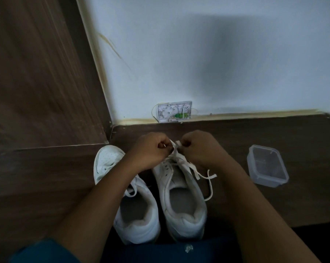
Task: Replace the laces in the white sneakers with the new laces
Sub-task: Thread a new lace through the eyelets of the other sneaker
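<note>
Left hand point(150, 149) and right hand point(200, 149), fingers curled, pinch flat white lace point(190, 168) over right sneaker point(181, 202); ends trail onto wood-grain floor point(274, 205). Left sneaker point(107, 158) just beside. Clear rounded-square tub point(267, 166) nearby

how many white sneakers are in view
2. The left white sneaker lies partly under the left forearm; the right white sneaker stands beside it, the left hand and right hand pinching its flat white lace.
</note>
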Action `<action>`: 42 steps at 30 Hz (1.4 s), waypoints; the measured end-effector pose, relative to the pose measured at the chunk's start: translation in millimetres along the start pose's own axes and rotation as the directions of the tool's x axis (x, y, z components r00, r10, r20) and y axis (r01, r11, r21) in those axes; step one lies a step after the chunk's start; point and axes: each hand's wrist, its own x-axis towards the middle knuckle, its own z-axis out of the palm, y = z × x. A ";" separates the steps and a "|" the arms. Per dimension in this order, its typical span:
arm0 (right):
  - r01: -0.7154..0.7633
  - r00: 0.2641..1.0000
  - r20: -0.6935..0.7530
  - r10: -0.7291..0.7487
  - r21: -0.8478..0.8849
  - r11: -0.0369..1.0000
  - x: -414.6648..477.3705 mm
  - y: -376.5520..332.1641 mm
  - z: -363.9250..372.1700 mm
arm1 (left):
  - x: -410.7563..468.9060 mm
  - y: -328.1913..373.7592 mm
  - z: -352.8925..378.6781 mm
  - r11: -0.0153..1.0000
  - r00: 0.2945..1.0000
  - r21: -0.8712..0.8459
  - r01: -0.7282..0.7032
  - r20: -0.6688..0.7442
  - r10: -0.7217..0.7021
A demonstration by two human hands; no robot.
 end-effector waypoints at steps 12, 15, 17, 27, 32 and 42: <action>0.105 0.994 -0.100 0.034 0.965 -0.240 -9.6 0.7 -38.8 | 0.6 5.2 -6.2 0.969 0.993 -0.242 0.043 -0.097 -0.068; 0.174 0.967 -0.237 -0.092 0.881 -0.440 -16.6 7.5 -45.1 | -0.2 -3.7 -10.7 0.976 0.983 -0.155 0.154 -0.079 -0.167; 0.212 0.939 -0.320 -0.125 0.826 -0.522 -20.5 5.9 -45.7 | 1.4 -3.7 -10.8 0.954 0.969 -0.195 0.228 -0.052 -0.242; 0.014 0.999 -0.041 0.005 0.455 0.891 -10.5 -0.8 -29.1 | 0.8 7.6 -10.3 0.856 0.924 -0.352 0.380 0.098 -0.370; -0.018 0.994 0.112 -0.010 0.250 0.968 -6.7 -4.5 -14.0 | -11.2 19.2 -18.7 0.926 0.913 -0.037 0.375 0.189 -0.362; -0.005 0.968 0.249 0.010 -0.023 1.000 -3.2 -14.8 -1.0 | -16.2 24.5 -15.3 0.908 0.885 -0.061 0.416 0.259 -0.388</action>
